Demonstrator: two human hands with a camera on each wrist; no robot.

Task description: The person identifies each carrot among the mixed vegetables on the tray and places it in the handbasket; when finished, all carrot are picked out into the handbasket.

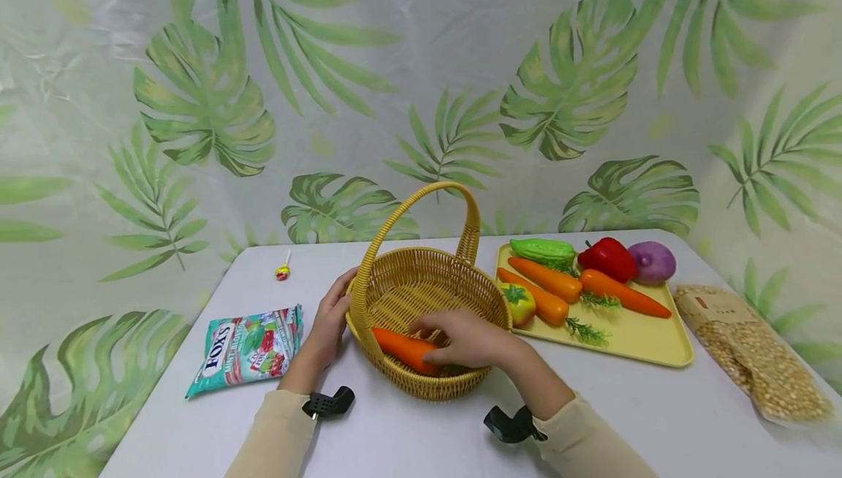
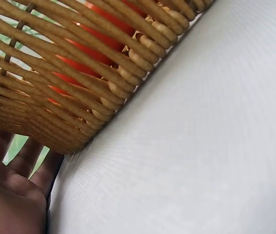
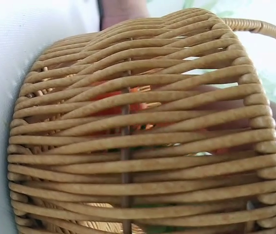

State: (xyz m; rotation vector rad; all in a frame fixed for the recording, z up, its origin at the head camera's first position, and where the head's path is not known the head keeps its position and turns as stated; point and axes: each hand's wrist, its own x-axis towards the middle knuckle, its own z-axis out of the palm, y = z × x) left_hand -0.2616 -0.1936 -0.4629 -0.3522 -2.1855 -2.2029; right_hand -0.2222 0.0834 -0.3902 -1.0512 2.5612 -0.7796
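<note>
A wicker basket (image 1: pixel 411 388) with a tall arched handle stands at the middle of the table. My left hand (image 1: pixel 330 317) rests against its left side by the foot of the handle; in the left wrist view its fingers (image 2: pixel 25 158) lie fairly straight along the weave. Inside the basket, at the near side, lies an orange carrot (image 1: pixel 397 346). My right hand (image 1: pixel 463 335) reaches in over the right rim and grips the carrot's thick end, thumb on top and fingers at the far side. In the right wrist view, the woven wall hides most of that hand.
Right of the basket, a yellow tray (image 1: pixel 647 343) bears carrots, a green gourd (image 1: pixel 542 249), a red pepper (image 1: pixel 608 259), a purple eggplant (image 1: pixel 651 262) and a tomato (image 1: pixel 518 304). A grain bag (image 1: pixel 756 354) lies far right. Left are a candy bag (image 1: pixel 250 350) and a lollipop (image 1: pixel 283 271).
</note>
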